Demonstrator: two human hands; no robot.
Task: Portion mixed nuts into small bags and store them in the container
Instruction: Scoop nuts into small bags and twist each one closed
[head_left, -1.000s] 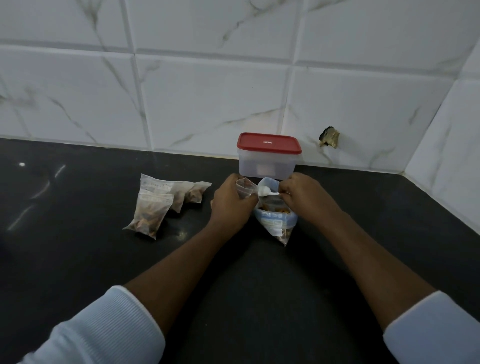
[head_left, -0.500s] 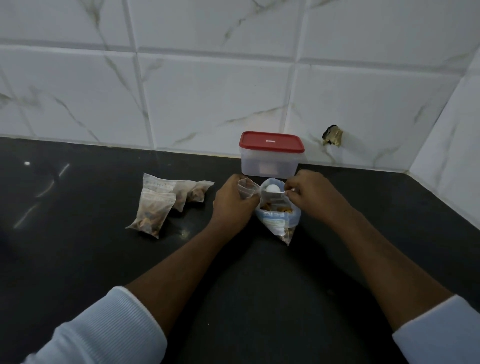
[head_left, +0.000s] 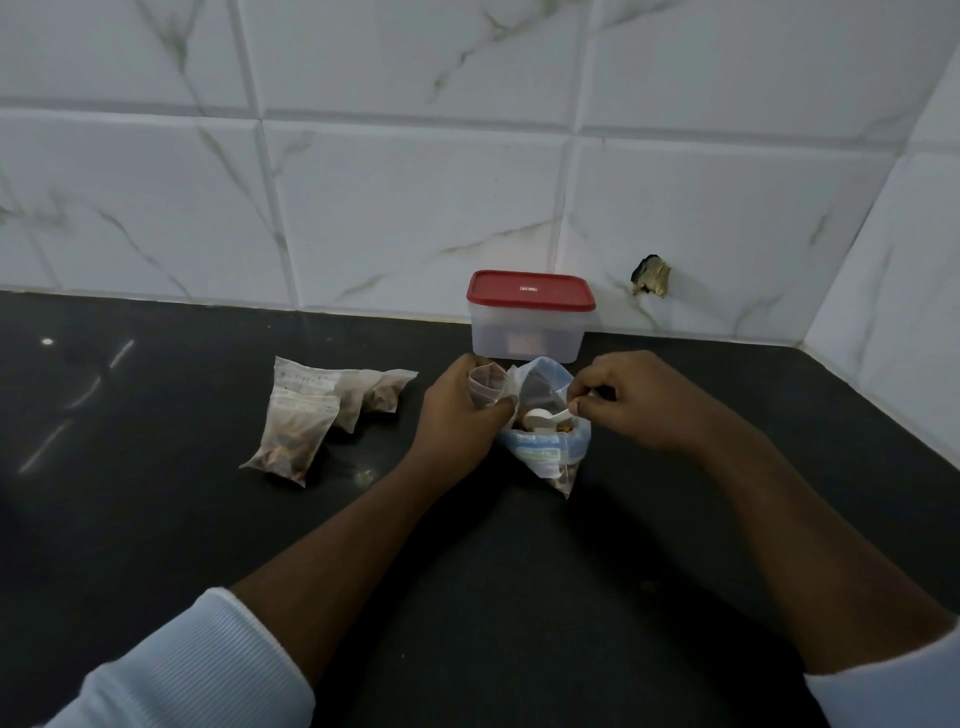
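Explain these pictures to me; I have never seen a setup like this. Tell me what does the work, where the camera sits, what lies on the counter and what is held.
There is no machine here: a person works with two bare hands. The camera is worn on the person's head and looks forward and down, so the arms reach in from the bottom edge. The left hand grips a small bag with its mouth open. The right hand pinches the handle of a white spoon, whose bowl sits in the mouth of the bigger nut bag between the hands. Behind them a clear container stands by the tiled wall, with its red lid on. To the left, a few filled bags lie on the dark counter.
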